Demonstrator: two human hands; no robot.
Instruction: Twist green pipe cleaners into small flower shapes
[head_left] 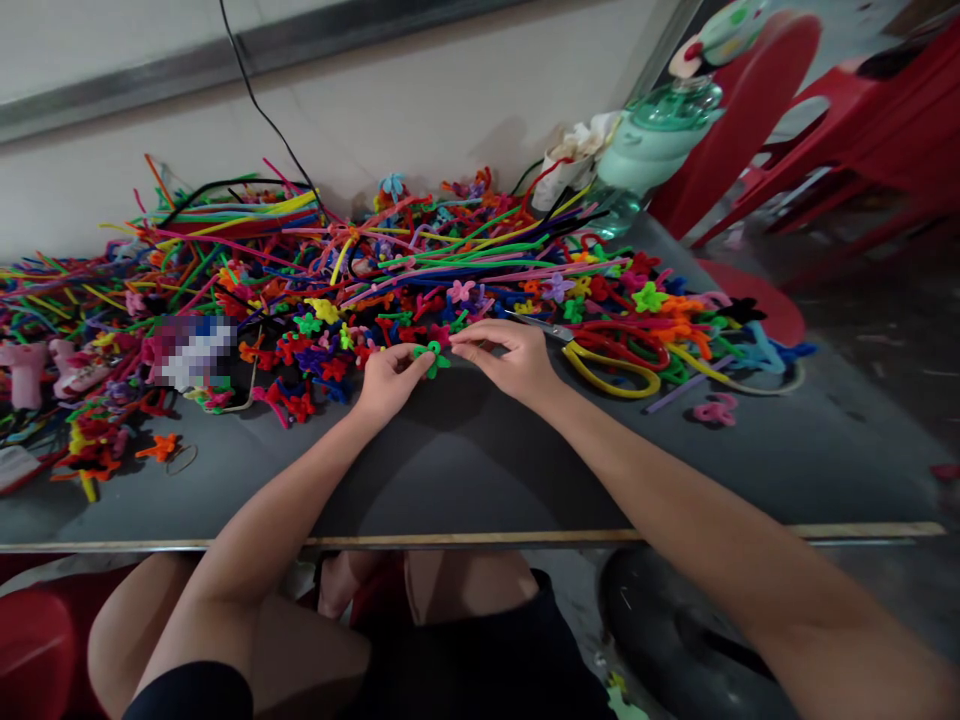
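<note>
My left hand [386, 383] and my right hand [510, 358] meet at the middle of a dark grey table [480, 470]. Both pinch a small green pipe-cleaner flower [430, 358] that sits between their fingertips, just above the tabletop. The left hand's fingers curl round the flower's left side. On the other side, my right hand's thumb and forefinger close on its right edge. Directly behind the hands lies a heap of small pipe-cleaner flowers [330, 350] in several colours.
Long straight pipe cleaners [247, 225] are piled along the wall behind. Yellow-handled scissors [600, 365] lie right of my right hand. A green bottle-like object [660, 130] stands at the back right, red plastic chairs [810, 110] beyond it. A pink loose flower [716, 410] lies at right.
</note>
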